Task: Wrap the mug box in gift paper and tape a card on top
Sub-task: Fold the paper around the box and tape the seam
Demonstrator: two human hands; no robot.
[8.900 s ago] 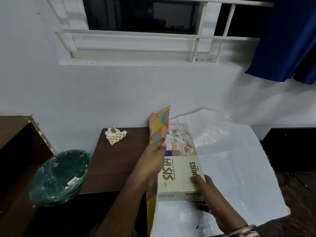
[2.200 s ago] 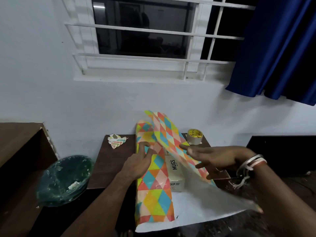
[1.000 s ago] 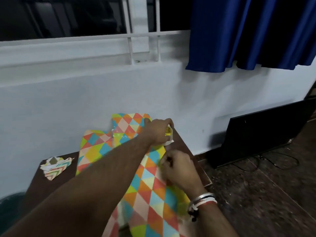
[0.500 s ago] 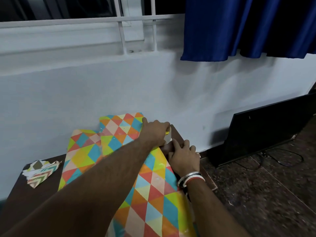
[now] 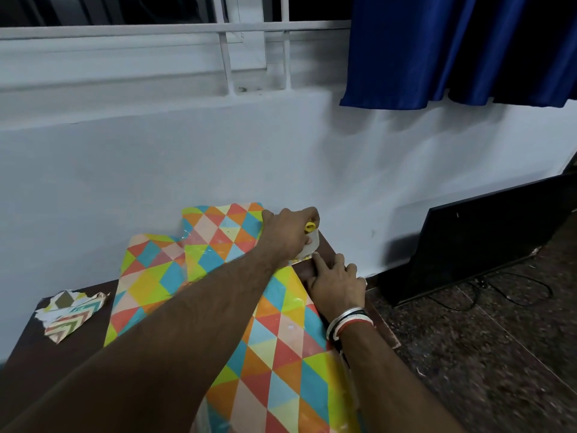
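**Firmly gripped: tape roll at the table's far right corner**

Both arms reach forward across the table [image 5: 59, 367], a dark brown top set against a white wall. The left hand [image 5: 288, 234] has crossed over the wrapping and curls its fingers round the tape roll [image 5: 311, 243], a pale roll with a yellow core, holding it at the far right corner of the table, just beyond the paper's far edge. The right hand [image 5: 338, 285] lies low at the right edge of the table, just beside the roll. Its index finger [image 5: 320, 260] is stretched out straight, the tip touching the foot of the roll. It holds nothing that can be seen, and the thumb is hidden. White, red and black bangles [image 5: 349, 321] circle that wrist.

The gift paper [image 5: 281, 354], printed in bright triangles of orange, teal, yellow and pink, runs from the near edge of the table to the far edge, where its end curls up against the wall. It covers the middle of the table, and the mug box does not show anywhere, so its exact place cannot be told.

A crumpled scrap of chevron paper [image 5: 70, 314] lies near the far left corner, well apart from both hands. A blue curtain [image 5: 452, 48] hangs beside the window bars [image 5: 231, 57], and a black screen [image 5: 487, 232] leans against the wall on the floor, right of the table.
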